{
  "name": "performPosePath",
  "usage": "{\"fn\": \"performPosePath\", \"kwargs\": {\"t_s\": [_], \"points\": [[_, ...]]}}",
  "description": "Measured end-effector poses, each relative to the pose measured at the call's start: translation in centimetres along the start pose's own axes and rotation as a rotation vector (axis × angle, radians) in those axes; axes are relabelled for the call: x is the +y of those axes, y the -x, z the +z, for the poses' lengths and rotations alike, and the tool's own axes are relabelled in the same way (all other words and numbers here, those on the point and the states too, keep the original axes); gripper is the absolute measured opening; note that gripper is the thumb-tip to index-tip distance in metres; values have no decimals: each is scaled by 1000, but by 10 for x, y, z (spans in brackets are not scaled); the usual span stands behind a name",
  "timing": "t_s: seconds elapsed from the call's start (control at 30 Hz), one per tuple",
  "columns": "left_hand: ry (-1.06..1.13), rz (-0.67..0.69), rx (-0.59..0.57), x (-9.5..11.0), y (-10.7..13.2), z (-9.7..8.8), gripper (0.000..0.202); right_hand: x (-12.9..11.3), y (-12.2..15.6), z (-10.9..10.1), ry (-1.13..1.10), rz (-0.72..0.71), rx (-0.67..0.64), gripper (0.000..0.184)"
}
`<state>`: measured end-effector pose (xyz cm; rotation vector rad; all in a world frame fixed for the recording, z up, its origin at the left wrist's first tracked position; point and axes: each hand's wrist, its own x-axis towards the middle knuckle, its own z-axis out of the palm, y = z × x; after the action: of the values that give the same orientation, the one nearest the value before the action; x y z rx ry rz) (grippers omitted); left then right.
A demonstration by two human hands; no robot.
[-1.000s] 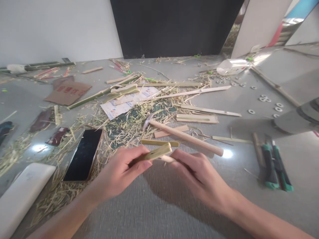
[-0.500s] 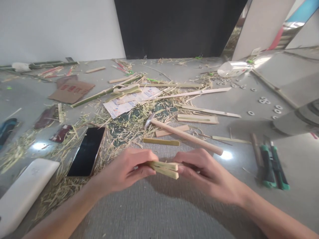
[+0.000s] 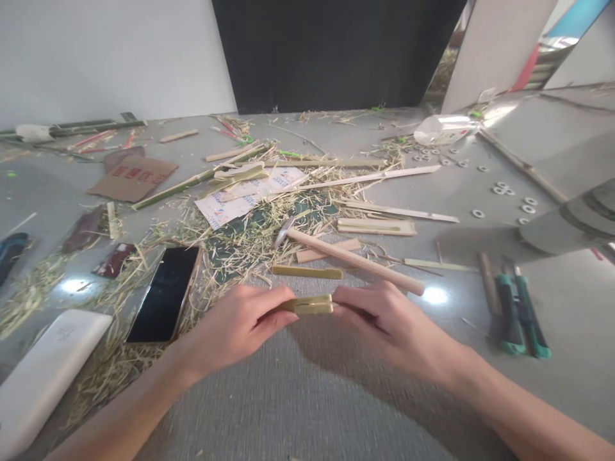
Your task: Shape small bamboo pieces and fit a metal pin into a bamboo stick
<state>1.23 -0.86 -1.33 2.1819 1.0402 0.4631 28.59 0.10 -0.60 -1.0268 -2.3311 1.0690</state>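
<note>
My left hand (image 3: 257, 323) pinches a pale green strip of split bamboo (image 3: 313, 305) between thumb and fingers. A narrow slot runs along the strip's near side, and its squared end points right. My right hand (image 3: 384, 320) is closed just beyond that end, its fingertips almost touching it; what they grip, if anything, is hidden. Just past the hands lies an olive bamboo strip (image 3: 307, 273) on the grey cloth. Behind it a hammer (image 3: 353, 261) with a wooden handle rests across a flat wooden piece (image 3: 328, 250).
Bamboo shavings (image 3: 240, 246) spread over the table around a black phone (image 3: 164, 294). A white power bank (image 3: 55, 371) lies at the left. On the right are green-handled cutters (image 3: 521, 317), several white rings (image 3: 502, 189), a grey cylinder (image 3: 567, 224) and a clear plastic cup (image 3: 442, 130).
The bamboo has turned in my hands: its two forked prongs, apart before, now look drawn together as one slotted strip. Both hands have risen slightly, and the view has shifted a little.
</note>
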Motion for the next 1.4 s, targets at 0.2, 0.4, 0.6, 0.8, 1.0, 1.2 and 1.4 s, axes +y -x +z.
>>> {"fn": "performPosePath", "kwargs": {"t_s": [0.2, 0.4, 0.6, 0.8, 1.0, 1.2, 1.4], "points": [[-76, -11, 79, 2, 1, 1, 23, -1, 1, 13, -5, 103, 49, 37], [22, -87, 125, 5, -2, -4, 31, -5, 0, 16, -46, 134, 114, 35], [796, -342, -568, -7, 2, -16, 49, -8, 1, 5, 10, -52, 60, 25], [1002, -275, -340, 2, 1, -3, 44, -8, 3, 5, 3, -37, 131, 32], [943, -265, -214, 11, 0, 2, 39, -10, 3, 11, -13, 14, 202, 35], [783, -221, -144, 13, -2, -1, 44, -11, 4, 8, 5, -3, 182, 34], [1006, -188, -667, 6, -2, 8, 46, -10, 3, 4, 40, -202, 28, 29]]}}
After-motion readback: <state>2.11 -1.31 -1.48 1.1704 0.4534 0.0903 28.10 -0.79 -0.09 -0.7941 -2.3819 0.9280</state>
